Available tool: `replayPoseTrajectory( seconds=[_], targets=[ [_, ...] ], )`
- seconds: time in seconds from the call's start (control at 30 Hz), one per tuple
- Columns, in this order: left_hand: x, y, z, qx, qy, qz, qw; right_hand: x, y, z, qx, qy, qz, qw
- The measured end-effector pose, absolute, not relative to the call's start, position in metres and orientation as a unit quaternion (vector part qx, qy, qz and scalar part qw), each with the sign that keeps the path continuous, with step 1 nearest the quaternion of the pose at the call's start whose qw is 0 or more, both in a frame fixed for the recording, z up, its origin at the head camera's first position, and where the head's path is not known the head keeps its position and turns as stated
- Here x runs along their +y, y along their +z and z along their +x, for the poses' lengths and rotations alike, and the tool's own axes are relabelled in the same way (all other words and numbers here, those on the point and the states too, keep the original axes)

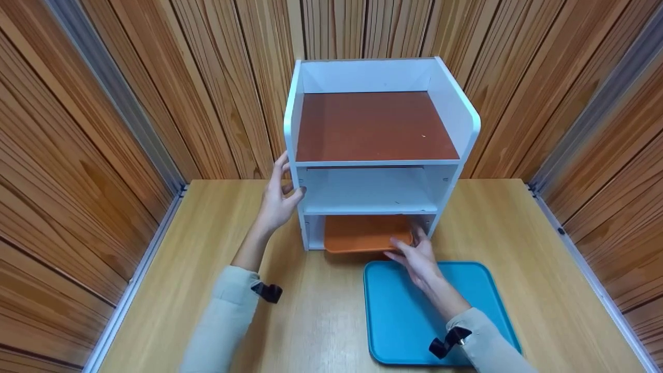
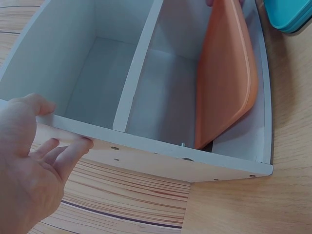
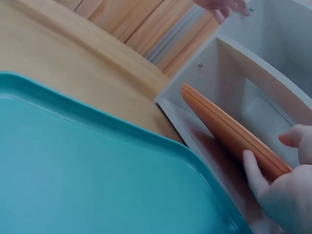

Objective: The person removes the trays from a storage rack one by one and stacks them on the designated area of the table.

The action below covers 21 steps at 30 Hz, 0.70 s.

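Observation:
A white shelf unit [image 1: 370, 190] with a brown top board stands on the table. Its left side panel is held at the front edge by my left hand [image 1: 279, 199], thumb on the inner side and fingers outside, as the left wrist view [image 2: 34, 161] shows. An orange tray [image 1: 362, 233] lies partly inside the bottom compartment, its front edge sticking out. My right hand [image 1: 417, 256] grips the tray's right front corner, with the thumb above and fingers beneath. In the right wrist view the orange tray [image 3: 229, 129] is tilted, with a gap above the compartment floor.
On the table [image 1: 176, 311], a teal tray [image 1: 414, 321] lies in front of the shelf unit at the right, under my right forearm. Wood-patterned walls [image 1: 217, 93] rise behind and on both sides. The middle compartment [image 1: 362, 189] holds no tray.

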<state>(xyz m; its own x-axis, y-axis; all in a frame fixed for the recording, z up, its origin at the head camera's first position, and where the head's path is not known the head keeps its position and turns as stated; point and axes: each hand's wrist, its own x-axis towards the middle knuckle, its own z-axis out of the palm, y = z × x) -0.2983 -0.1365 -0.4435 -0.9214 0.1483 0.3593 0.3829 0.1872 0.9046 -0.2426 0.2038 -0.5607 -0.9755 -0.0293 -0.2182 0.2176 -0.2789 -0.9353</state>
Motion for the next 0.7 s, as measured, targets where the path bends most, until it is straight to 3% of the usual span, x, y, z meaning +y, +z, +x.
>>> replayPoseTrajectory(
  seconds=[0.3, 0.7],
  targets=[
    [-0.1374, -0.4414, -0.2978, -0.765, -0.614, -0.173, 0.089, 0.1966, -0.5600, -0.2416, 0.616, -0.779, 0.112, 0.026],
    [-0.1381, -0.4423, -0.2978, -0.769, -0.611, -0.166, 0.088, 0.1982, -0.5648, -0.2388, 0.590, -0.797, 0.127, 0.016]
  ],
)
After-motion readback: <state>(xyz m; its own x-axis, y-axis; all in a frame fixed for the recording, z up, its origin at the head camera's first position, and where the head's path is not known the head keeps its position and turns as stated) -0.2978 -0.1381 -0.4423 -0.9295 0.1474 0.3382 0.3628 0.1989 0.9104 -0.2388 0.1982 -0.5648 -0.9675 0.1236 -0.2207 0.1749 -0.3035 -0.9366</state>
